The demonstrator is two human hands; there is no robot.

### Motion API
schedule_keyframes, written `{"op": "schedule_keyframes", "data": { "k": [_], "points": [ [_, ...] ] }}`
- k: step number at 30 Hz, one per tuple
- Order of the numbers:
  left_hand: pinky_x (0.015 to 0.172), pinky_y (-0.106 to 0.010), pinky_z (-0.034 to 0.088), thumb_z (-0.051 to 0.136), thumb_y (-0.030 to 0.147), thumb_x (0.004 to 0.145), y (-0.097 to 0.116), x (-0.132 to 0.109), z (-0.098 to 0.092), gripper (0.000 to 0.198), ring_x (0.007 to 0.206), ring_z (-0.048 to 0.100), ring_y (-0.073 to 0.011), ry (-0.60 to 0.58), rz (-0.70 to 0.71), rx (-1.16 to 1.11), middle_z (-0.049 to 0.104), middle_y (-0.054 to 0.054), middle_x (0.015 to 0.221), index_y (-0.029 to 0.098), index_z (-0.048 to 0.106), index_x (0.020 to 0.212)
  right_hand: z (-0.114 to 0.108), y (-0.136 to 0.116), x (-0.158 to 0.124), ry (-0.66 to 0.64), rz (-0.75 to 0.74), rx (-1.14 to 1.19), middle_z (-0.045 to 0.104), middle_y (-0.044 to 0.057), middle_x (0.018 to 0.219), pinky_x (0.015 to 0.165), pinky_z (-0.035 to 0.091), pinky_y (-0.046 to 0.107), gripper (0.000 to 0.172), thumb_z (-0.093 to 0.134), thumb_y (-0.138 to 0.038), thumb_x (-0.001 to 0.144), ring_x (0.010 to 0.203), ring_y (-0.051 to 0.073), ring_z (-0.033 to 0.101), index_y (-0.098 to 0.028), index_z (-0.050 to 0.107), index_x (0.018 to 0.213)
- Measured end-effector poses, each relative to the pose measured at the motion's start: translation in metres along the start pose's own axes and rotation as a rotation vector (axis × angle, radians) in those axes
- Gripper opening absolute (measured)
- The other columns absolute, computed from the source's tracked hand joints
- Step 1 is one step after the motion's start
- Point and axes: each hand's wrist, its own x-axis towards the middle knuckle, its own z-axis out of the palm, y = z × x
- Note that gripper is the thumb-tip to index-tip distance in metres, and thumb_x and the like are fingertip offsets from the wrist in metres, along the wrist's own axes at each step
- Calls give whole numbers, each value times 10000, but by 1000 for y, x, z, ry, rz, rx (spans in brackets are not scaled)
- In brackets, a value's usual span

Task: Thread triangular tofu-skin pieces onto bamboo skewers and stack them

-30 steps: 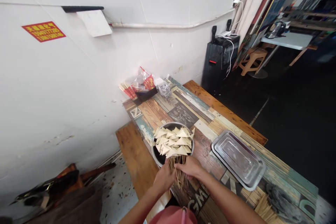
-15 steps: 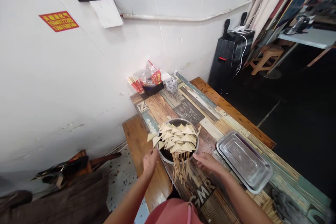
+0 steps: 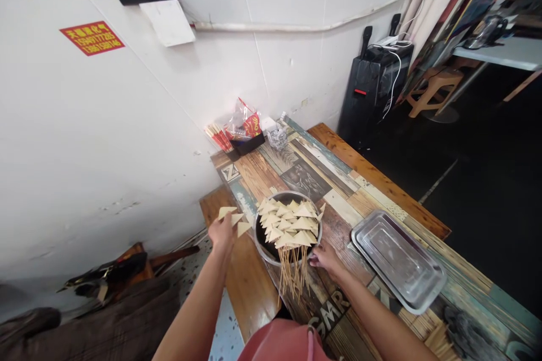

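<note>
A round metal bowl (image 3: 258, 241) sits on the table, heaped with pale triangular slices (image 3: 288, 220), probably tofu, on thin wooden skewers (image 3: 292, 276) whose bare ends jut over the near rim. My left hand (image 3: 221, 231) is closed left of the bowl, apart from it, above the bench. Several more triangular slices (image 3: 241, 229) stick out past its fingers; the stick itself is hidden in the grip. At the bowl's near right edge, my right hand (image 3: 326, 256) has its fingers closed on the rim.
A rectangular metal tray (image 3: 398, 259) lies right of the bowl, with loose skewers (image 3: 440, 344) nearer me. Chopsticks (image 3: 218, 136) and a black box (image 3: 249, 144) of packets stand by the wall. Wooden benches (image 3: 249, 287) flank the table; a black speaker (image 3: 372, 84) stands beyond.
My left hand has moved left and up from the bowl's side, carrying the skewered slices that stuck out over the left rim. My right hand has closed on the rim.
</note>
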Motion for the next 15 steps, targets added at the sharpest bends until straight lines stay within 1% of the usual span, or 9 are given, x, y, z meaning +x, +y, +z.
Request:
{"op": "schedule_keyframes", "data": {
  "k": [1,3,5,7,10,12,15],
  "points": [
    [576,-234,503,408,367,835,4,0,-9,340,760,651,-168,-25,44,46,660,-98,940,122,589,987,0,-1,-1,-9,31,7,590,-30,650,519,553,272,74,579,-179,793,571,125,630,-137,567,853],
    [562,-234,482,485,401,787,10,-6,-22,324,686,642,-172,-113,131,157,673,-64,822,135,629,903,0,-4,-3,-31,108,23,582,-27,674,534,557,274,81,551,-161,815,594,125,631,-134,561,891],
    [551,-239,458,556,401,738,10,-16,-25,275,583,618,-170,-236,204,283,656,-31,663,149,655,781,1,-6,-4,-35,144,29,577,-22,708,543,552,261,102,525,-160,847,617,119,629,-128,556,938],
    [560,-243,441,579,373,725,7,-28,-16,230,538,604,-169,-344,252,402,635,-22,581,158,658,702,2,-7,-3,-34,171,25,580,-18,744,545,543,243,108,521,-173,874,628,107,620,-124,555,963],
    [623,-251,439,557,296,761,0,-38,8,187,629,628,-182,-411,284,554,648,-58,607,150,644,682,4,-6,2,-44,230,1,592,-15,776,533,528,221,116,552,-203,890,611,86,598,-120,564,971],
    [679,-275,449,555,270,791,-3,-37,23,187,689,629,-179,-434,276,640,651,-71,645,137,625,679,5,-4,5,-49,267,-17,599,-8,803,527,522,216,141,550,-220,901,607,82,592,-121,564,1001],
    [735,-326,476,566,320,831,-1,-27,37,226,726,617,-153,-488,234,721,651,-45,726,124,614,732,6,-3,6,-51,295,-32,603,12,881,537,525,220,195,532,-229,915,645,90,600,-129,539,1083]
  ]
}}
